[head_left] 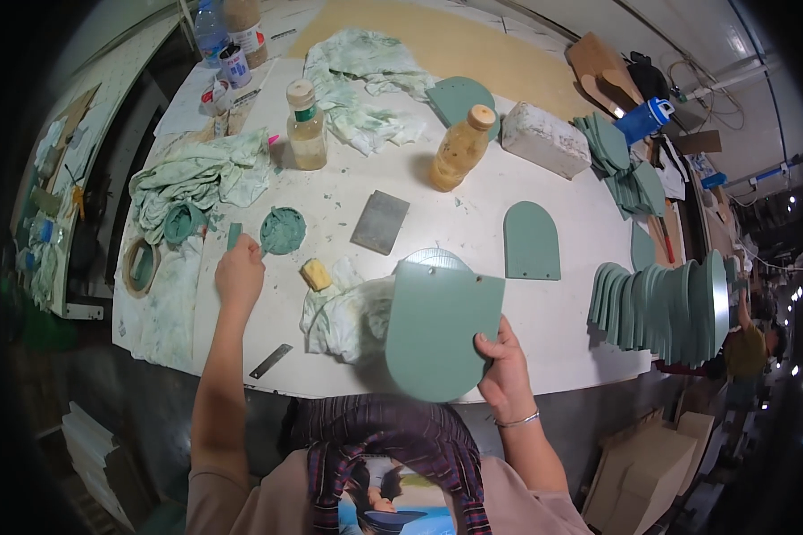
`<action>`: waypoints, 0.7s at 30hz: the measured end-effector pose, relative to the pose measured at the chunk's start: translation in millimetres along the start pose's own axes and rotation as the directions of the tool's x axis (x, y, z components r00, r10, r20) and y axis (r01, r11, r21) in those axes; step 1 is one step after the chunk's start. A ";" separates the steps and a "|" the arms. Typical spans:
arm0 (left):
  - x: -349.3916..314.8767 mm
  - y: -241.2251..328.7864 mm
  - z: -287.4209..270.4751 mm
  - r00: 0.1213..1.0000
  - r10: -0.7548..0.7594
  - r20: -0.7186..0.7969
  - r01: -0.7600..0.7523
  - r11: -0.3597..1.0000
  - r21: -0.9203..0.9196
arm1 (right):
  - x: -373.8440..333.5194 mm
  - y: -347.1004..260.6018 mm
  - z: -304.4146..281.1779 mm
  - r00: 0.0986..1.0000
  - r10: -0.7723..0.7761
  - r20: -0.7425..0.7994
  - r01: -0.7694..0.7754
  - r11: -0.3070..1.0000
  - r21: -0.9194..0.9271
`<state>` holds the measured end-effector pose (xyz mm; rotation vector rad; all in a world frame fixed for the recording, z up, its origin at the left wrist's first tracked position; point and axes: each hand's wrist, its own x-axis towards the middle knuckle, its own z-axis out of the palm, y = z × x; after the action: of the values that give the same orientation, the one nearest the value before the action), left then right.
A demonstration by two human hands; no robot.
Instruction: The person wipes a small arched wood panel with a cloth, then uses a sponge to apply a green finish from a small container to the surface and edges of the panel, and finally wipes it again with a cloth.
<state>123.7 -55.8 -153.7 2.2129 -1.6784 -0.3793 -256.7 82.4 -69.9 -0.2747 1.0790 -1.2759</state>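
My right hand [506, 370] grips the edge of a green arched panel [444, 330], thumb on its face, and holds it tilted above the table's front edge. The panel has two small holes near its straight end. My left hand [240, 275] is closed on a small flat green strip [234, 235], which looks like a scraper blade. Beside that hand lies a round lid of green paste [283, 231]. A green-smeared cup [185, 223] stands to its left. Between my hands are a yellow sponge [316, 275] and a stained white cloth [343, 312].
A grey flat block [380, 222], a clear bottle [307, 134] and a yellowish bottle [463, 150] occupy the middle. Another arched panel [533, 241] lies at right, near a row of upright panels [660, 308]. A metal strip [271, 361] sits by the front edge.
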 end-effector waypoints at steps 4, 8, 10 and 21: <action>5.2 -3.1 4.3 0.999 -0.043 0.012 0.043 0.999 -0.006 | -16.7 9.0 18.9 0.998 0.053 -0.040 -0.052 0.998 0.026; 9.3 -13.2 10.4 1.000 -0.003 -0.004 0.002 0.999 -0.049 | -27.8 15.0 34.4 0.992 0.104 -0.068 -0.105 0.994 -0.012; 11.5 -14.6 8.7 0.995 -0.021 0.098 0.046 0.963 -0.267 | -30.0 17.2 35.8 0.991 0.121 -0.056 -0.124 0.991 -0.048; 9.5 -7.3 -0.8 0.999 0.045 0.007 -0.044 0.999 -0.019 | -37.1 14.1 63.5 0.992 0.080 -0.093 -0.084 0.996 -0.041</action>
<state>133.0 -63.0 -156.1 2.1595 -1.7179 -0.3906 -195.5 95.1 -28.7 -0.2054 1.1863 -1.2015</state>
